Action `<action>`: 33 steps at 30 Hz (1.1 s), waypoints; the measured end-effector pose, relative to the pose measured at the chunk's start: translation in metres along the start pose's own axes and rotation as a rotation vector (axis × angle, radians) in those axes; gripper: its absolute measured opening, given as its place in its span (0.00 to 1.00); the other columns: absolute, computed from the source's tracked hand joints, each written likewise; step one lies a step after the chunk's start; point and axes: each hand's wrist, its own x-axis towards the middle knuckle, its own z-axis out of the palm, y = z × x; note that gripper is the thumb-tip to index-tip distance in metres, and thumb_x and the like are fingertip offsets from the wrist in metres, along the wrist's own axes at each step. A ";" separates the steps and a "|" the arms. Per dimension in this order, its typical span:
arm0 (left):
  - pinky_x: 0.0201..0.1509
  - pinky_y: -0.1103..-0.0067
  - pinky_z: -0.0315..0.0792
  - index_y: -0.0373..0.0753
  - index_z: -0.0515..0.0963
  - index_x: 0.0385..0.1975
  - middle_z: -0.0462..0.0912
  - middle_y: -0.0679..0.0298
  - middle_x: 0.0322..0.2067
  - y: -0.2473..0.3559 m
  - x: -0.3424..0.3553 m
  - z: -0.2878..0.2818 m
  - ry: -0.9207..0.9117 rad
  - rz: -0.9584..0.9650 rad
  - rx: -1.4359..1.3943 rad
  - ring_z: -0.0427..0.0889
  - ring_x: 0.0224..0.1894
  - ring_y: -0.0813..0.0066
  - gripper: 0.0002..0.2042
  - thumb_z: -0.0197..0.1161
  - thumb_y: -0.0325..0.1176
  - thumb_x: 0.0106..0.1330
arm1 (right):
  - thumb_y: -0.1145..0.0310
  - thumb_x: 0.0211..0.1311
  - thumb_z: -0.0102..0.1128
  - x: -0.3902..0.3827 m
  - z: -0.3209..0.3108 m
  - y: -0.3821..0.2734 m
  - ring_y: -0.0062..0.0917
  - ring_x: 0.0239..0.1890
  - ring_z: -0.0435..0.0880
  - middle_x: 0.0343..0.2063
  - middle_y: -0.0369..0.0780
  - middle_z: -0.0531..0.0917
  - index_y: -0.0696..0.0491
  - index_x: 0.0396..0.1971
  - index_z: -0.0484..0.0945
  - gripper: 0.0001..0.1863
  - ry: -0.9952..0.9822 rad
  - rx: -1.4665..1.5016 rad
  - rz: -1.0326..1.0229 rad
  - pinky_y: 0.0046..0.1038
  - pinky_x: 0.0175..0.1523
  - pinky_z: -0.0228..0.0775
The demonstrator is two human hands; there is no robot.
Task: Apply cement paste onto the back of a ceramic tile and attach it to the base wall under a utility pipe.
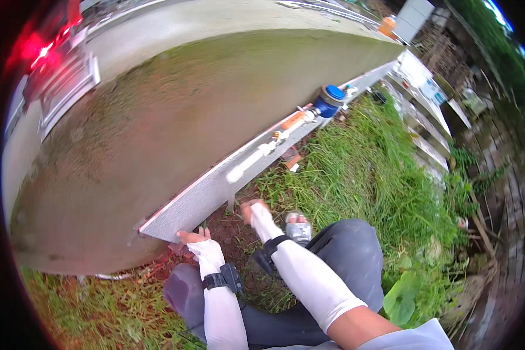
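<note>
A long grey panel (189,216) stands on edge along the foot of the wall. At its lower left corner, my left hand (197,235) touches the bottom edge with its fingers apart. My right hand (254,211) is closed above the bare soil (230,236), just right of the panel; what it may hold is hidden. Beside that hand, a thin grey upright piece (231,201) shows below the white pipe (249,164). The pipe runs along the panel to a blue water meter (330,100), with an orange tag (293,120) near it.
Behind the panel rises a stained concrete wall (128,128). Broken brick (290,157) lies at the panel's foot. Grass (356,157) spreads to the right, with stone slabs (429,137) beyond. My sandalled foot (298,228) is close to my right hand. A metal frame (70,96) stands far left.
</note>
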 end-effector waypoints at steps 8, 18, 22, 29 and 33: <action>0.66 0.58 0.54 0.48 0.27 0.70 0.46 0.47 0.69 0.044 -0.013 0.005 0.011 0.109 0.151 0.55 0.67 0.49 0.57 0.55 0.72 0.52 | 0.52 0.67 0.47 0.101 -0.106 -0.009 0.41 0.43 0.77 0.39 0.51 0.81 0.61 0.41 0.76 0.24 0.865 1.025 0.143 0.37 0.48 0.68; 0.58 0.48 0.61 0.57 0.31 0.69 0.48 0.53 0.68 0.010 0.036 -0.001 0.064 0.224 -0.032 0.57 0.65 0.46 0.51 0.61 0.64 0.55 | 0.43 0.68 0.41 0.183 -0.118 0.006 0.33 0.53 0.74 0.53 0.38 0.76 0.49 0.55 0.71 0.28 0.355 1.731 0.039 0.29 0.57 0.65; 0.59 0.47 0.62 0.57 0.34 0.69 0.49 0.53 0.67 0.004 0.040 -0.003 0.119 0.232 -0.067 0.59 0.63 0.45 0.49 0.61 0.64 0.55 | 0.41 0.66 0.40 0.195 -0.091 0.023 0.29 0.54 0.72 0.52 0.35 0.74 0.43 0.51 0.71 0.25 0.138 1.969 0.052 0.32 0.59 0.63; 0.56 0.47 0.67 0.53 0.38 0.68 0.53 0.53 0.65 0.026 0.023 -0.005 0.074 0.214 0.056 0.67 0.58 0.46 0.46 0.60 0.61 0.58 | 0.42 0.67 0.38 0.197 -0.074 0.031 0.28 0.53 0.72 0.50 0.35 0.74 0.43 0.49 0.71 0.24 -0.014 2.116 0.109 0.32 0.59 0.63; 0.52 0.47 0.72 0.52 0.34 0.69 0.47 0.49 0.67 0.034 0.014 -0.001 -0.057 0.197 0.091 0.62 0.62 0.42 0.47 0.57 0.63 0.59 | 0.43 0.68 0.37 0.187 -0.072 0.025 0.28 0.51 0.72 0.49 0.36 0.74 0.43 0.49 0.70 0.23 -0.044 2.149 0.123 0.32 0.59 0.63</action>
